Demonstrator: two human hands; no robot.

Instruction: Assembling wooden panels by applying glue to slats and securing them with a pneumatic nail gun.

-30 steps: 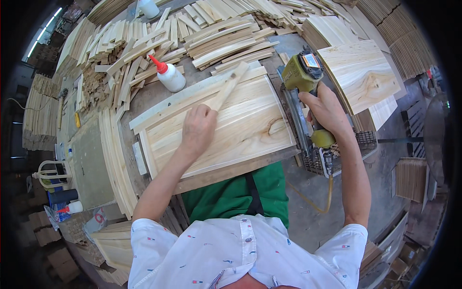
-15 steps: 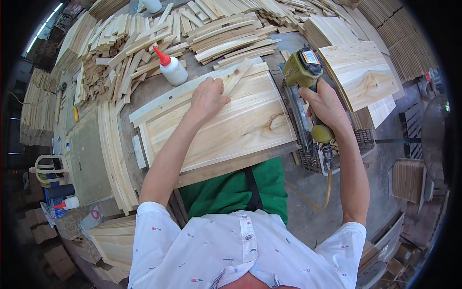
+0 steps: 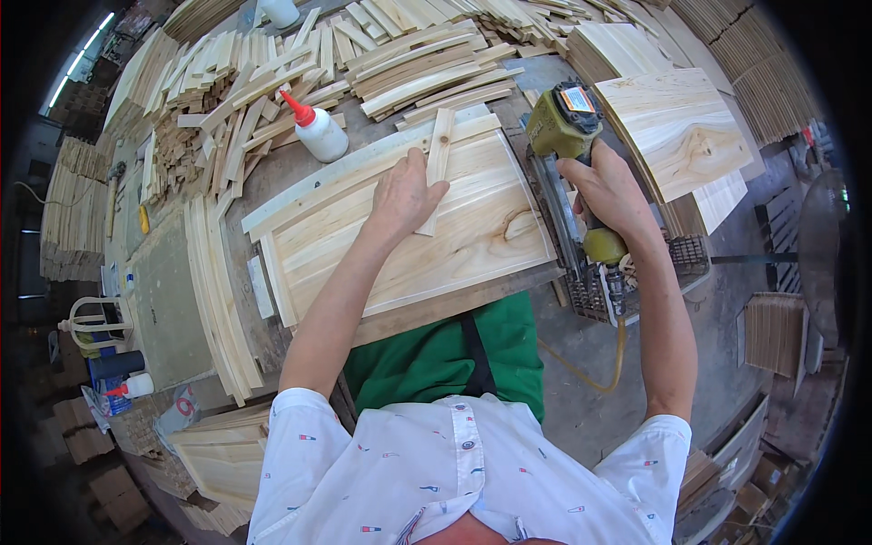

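Note:
A short wooden strip (image 3: 441, 145) lies crosswise over the far part of a wide wooden panel (image 3: 481, 245). My left hand (image 3: 405, 198) has its fingers closed on the strip's left side, thumb toward the panel. Longer strips run along the panel's far edge and its left end. Just beyond the panel's right end, my right hand (image 3: 610, 189) grips a green pneumatic nail gun (image 3: 563, 127) by its handle. The nailer's long magazine reaches down beside a black wire basket, and a yellowish air hose (image 3: 620, 359) hangs from its base.
A white glue bottle with a red tip (image 3: 322, 136) stands behind the panel. Heaps of loose wood strips (image 3: 427, 77) cover the far bench. Stacked boards (image 3: 677, 136) rise at right; more strips (image 3: 218, 295) lie left. The wire basket (image 3: 686, 259) sits below the nailer.
My left hand has shifted slightly right and nearer, and the short strip has turned from a slant to stand more crosswise on the panel. The nail gun has barely moved.

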